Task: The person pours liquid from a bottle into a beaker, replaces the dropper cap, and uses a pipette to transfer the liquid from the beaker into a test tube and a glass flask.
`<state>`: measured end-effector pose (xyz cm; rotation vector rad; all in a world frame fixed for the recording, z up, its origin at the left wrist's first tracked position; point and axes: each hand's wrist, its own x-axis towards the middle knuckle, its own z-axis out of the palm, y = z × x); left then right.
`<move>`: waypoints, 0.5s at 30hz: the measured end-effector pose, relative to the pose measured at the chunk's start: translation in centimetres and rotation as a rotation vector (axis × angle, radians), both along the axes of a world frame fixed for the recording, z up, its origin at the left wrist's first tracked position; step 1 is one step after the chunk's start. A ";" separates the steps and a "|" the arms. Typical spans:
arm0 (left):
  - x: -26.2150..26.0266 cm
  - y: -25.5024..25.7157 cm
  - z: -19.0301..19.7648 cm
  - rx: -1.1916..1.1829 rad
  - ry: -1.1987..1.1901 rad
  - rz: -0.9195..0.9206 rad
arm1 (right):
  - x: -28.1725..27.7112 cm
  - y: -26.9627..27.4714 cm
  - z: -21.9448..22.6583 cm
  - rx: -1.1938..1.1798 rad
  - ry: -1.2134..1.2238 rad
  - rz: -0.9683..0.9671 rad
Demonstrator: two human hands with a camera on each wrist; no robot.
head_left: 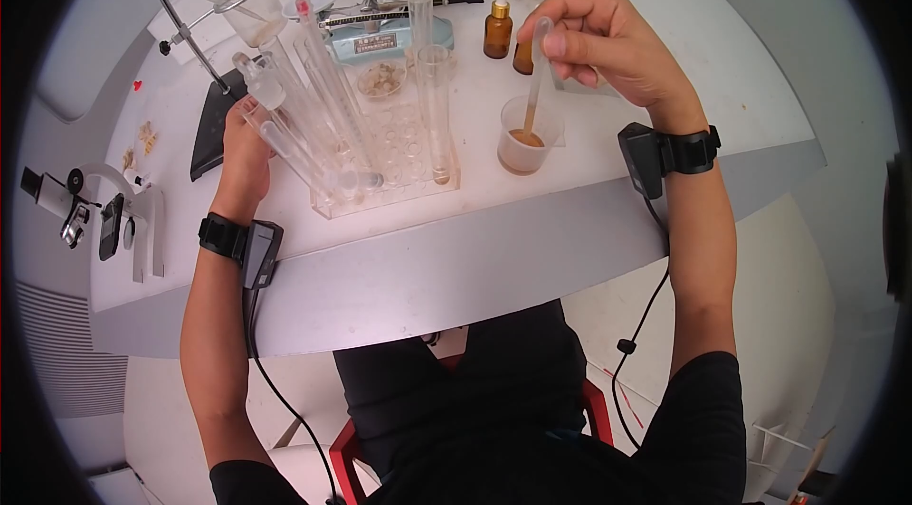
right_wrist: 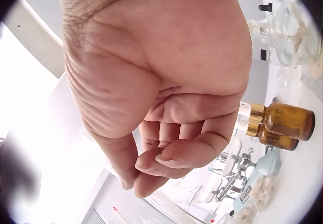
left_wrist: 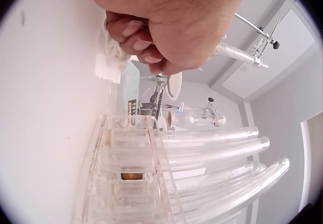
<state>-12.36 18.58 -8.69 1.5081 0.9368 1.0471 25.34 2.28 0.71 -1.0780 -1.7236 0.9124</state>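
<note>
My right hand (head_left: 617,44) pinches the upper end of a translucent plastic dropper pipette (head_left: 538,73) between thumb and fingers. The pipette stands nearly upright, its lower end in brown liquid inside a small clear plastic cup (head_left: 513,161). Seen from the right wrist, the curled fingers (right_wrist: 189,153) hide most of what they grip. On the other side, my left hand (head_left: 249,158) rests at the left of a clear test tube rack (head_left: 385,205), partly behind glass tubes (head_left: 328,92). Its fingers (left_wrist: 141,45) are loosely curled, and nothing shows between them in the left wrist view.
Behind the rack stand a blue balance (head_left: 380,41) and a dish of pale lumps (head_left: 382,79). Amber dropper bottles (head_left: 498,28) are beside my right hand. At far left are a ring stand base (head_left: 211,130) and a microscope (head_left: 104,215).
</note>
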 end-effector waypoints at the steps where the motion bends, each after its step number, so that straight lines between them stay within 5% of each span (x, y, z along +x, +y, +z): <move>1: 0.1 -0.1 0.1 0.000 0.000 0.000 | 0.0 0.0 0.0 0.000 0.000 0.000; 15: 0.2 -0.1 0.1 -0.008 -0.015 0.025 | -0.1 -0.2 0.3 0.017 0.045 -0.020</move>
